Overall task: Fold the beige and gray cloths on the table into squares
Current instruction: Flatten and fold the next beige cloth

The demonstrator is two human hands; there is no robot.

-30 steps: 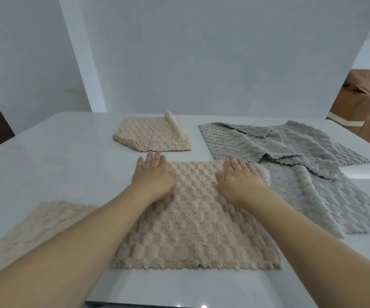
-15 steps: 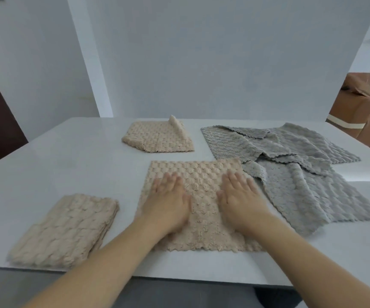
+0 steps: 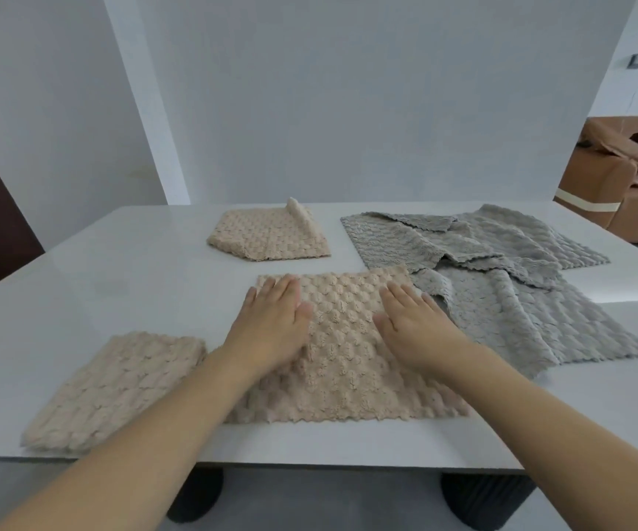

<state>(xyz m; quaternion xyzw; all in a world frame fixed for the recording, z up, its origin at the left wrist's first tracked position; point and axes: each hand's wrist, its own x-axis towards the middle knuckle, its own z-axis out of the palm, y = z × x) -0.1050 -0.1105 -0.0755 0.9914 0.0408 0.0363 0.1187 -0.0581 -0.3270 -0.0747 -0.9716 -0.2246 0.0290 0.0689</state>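
Note:
A beige textured cloth (image 3: 344,358) lies flat in front of me on the white table (image 3: 118,285). My left hand (image 3: 271,327) presses flat on its left part, fingers straight. My right hand (image 3: 413,327) presses flat on its right part. A folded beige cloth (image 3: 118,389) lies near the front left edge. Another beige cloth (image 3: 267,235) sits farther back with one edge turned up. Several gray cloths (image 3: 501,285) lie rumpled and overlapping to the right, touching the beige cloth's right edge.
Dark round table legs (image 3: 485,503) show below the front edge. A brown sofa (image 3: 616,189) stands at the far right behind the table. A white wall rises just behind the table's back edge.
Both hands slid back toward me over the beige cloth, then forward again toward its far edge, staying flat on it. The camera view drew back, showing the folded beige cloth at left.

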